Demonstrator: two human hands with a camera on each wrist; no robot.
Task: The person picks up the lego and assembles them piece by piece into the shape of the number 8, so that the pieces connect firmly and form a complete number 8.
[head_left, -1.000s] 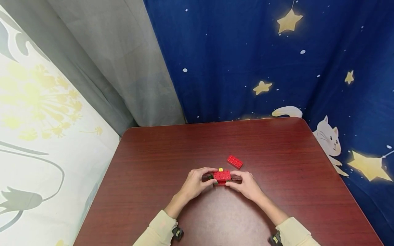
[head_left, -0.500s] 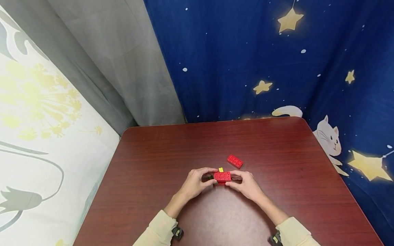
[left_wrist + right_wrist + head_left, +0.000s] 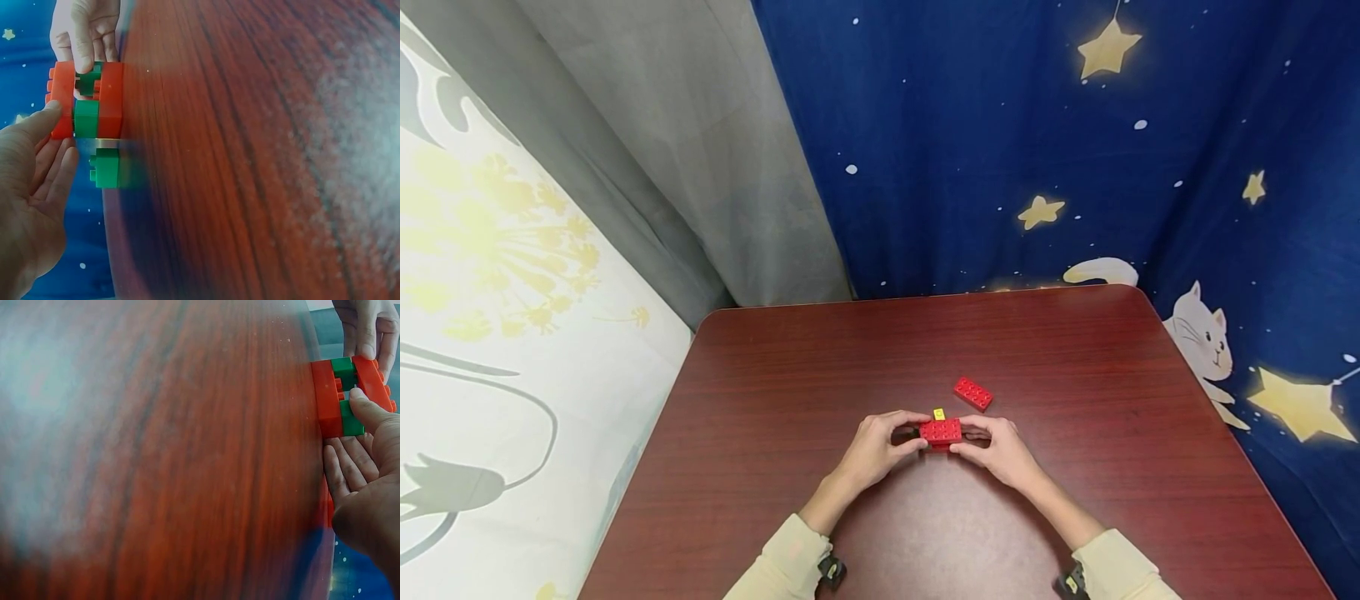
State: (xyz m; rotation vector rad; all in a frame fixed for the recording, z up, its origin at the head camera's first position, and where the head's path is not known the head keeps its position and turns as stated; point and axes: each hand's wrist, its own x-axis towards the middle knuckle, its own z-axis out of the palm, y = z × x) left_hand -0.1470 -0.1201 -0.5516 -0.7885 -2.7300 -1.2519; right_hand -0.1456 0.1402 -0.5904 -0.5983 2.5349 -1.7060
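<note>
Pinching the upper red studded plastic brick with your left hand; right hand grips the red-and-green stack beneath, on the bench. Head view barely shows green. Count: three red bricks, three green blocks, one yellow block.

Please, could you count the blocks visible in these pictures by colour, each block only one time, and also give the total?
Red blocks: 3
Green blocks: 3
Yellow block: 1
Total: 7
</note>
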